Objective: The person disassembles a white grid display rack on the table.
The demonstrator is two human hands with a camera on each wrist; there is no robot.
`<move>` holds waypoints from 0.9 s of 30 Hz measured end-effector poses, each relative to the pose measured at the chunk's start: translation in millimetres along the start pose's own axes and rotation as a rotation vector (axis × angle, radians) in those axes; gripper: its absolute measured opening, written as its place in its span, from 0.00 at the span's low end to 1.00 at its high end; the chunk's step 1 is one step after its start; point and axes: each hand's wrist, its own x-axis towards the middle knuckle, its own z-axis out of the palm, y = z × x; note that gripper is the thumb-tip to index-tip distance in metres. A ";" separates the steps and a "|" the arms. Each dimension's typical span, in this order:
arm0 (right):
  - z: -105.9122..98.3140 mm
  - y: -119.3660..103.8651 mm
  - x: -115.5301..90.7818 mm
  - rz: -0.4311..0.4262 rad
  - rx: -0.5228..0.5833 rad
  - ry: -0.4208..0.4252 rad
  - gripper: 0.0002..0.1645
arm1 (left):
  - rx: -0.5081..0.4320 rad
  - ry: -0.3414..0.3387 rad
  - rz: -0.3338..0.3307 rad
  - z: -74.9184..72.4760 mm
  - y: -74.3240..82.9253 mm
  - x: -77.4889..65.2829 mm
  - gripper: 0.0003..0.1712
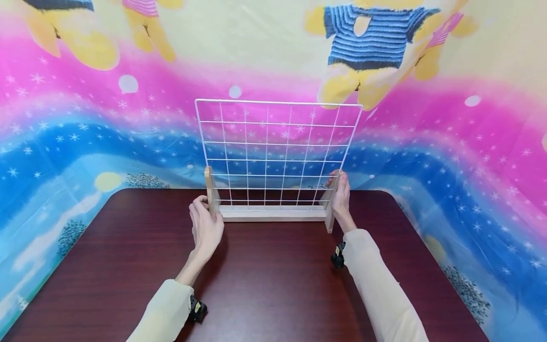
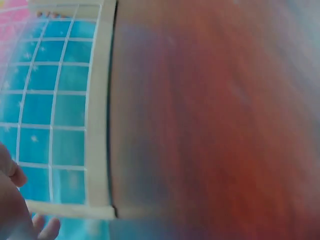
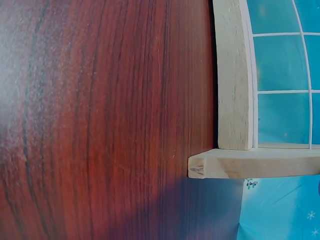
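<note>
A white wire grid stands upright in a pale wooden stand on the table, leaning slightly back. The stand has a low crossbar and two side pieces. At the left side piece, my left hand has its thumb on the inner side and its fingers round the outside; the left wrist view shows that thumb over the grid. My right hand grips the right side piece, fingertips reaching round behind it. In the right wrist view, the foot of that side piece sits on the tabletop.
The dark red-brown table has rounded far corners. A colourful printed cloth with bears and snowflakes hangs behind it and along both sides, close behind the grid. Small black cameras sit at both wrists.
</note>
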 end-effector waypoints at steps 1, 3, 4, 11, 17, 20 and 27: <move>0.2 0.2 0.0 -0.001 0.003 -0.002 0.28 | -0.013 0.023 0.024 0.4 4.4 0.4 0.29; 0.6 0.2 0.2 -0.003 0.006 -0.007 0.28 | -0.050 0.049 0.068 1.4 13.5 1.6 0.29; 0.8 0.2 0.4 -0.006 0.006 -0.009 0.27 | -0.073 0.051 0.084 1.8 18.3 2.2 0.29; 1.0 0.7 1.1 -0.001 0.018 0.006 0.27 | -0.174 -0.004 0.118 15.6 46.5 6.4 0.39; -0.5 0.7 1.1 -0.007 -0.018 0.009 0.25 | -0.169 -0.076 0.093 37.7 56.9 6.2 0.50; 0.7 -0.7 1.6 -0.012 -0.053 0.001 0.25 | -0.189 -0.079 0.057 45.3 59.9 7.6 0.51; 0.2 -3.3 0.4 -0.026 -0.083 0.006 0.24 | -0.243 -0.105 0.003 52.6 59.3 17.7 0.49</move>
